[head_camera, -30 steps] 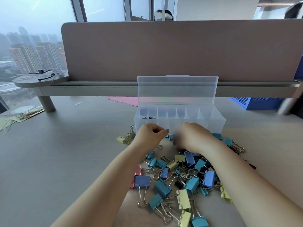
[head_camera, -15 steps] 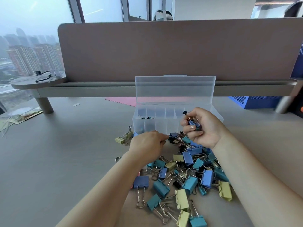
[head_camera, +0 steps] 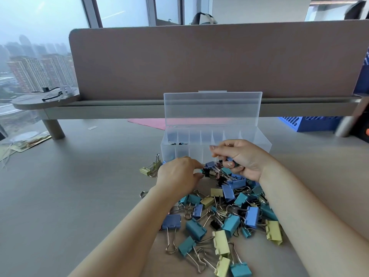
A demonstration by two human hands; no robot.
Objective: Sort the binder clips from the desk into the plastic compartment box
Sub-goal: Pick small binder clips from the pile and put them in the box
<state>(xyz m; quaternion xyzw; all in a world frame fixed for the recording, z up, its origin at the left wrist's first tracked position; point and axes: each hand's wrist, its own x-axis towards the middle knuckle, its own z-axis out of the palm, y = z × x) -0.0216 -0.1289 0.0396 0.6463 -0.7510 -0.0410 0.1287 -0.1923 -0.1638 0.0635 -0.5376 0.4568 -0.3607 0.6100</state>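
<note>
Pinches a small blue binder clip (head_camera: 231,159), half hidden by fingers, in the curled right hand (head_camera: 244,159) just before the clear plastic compartment box (head_camera: 259,140), lid upright. Curls the left hand (head_camera: 179,175) toward a small black binder clip (head_camera: 206,172) at the far edge of the multicoloured binder-clip pile (head_camera: 225,218) on the pale desk (head_camera: 79,196); cannot tell whether gripped, fingertips hidden. Shows only dark, indistinct bits in the box's left compartments.

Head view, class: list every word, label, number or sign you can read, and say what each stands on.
No text can be read.
Plastic compartment box: no lettering shows.
Binder clips: no lettering shows.
Printed packet at the desk's left edge: print too blurred to read.
</note>
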